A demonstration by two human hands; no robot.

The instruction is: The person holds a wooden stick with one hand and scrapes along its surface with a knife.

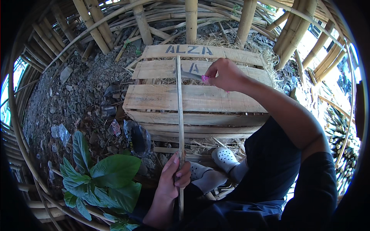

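Note:
My left hand [174,175] is closed round the lower part of a long, thin bamboo strip [180,104]. The strip stands nearly upright in the picture, its far end over the slats of a wooden crate [154,96]. Above the crate my right hand [224,74] grips a knife [192,76] by its pink handle. The knife's blade points left and meets the strip near its far end; whether it cuts into the strip I cannot tell. Most of the handle is hidden in my fingers.
Bamboo posts [191,23] and rails fence the space. Stony ground with plastic scraps [61,133] lies at left, beside a leafy green plant [104,177]. My feet in grey clogs [224,158] rest near the crate. A stack of cut bamboo [339,138] lies at far right.

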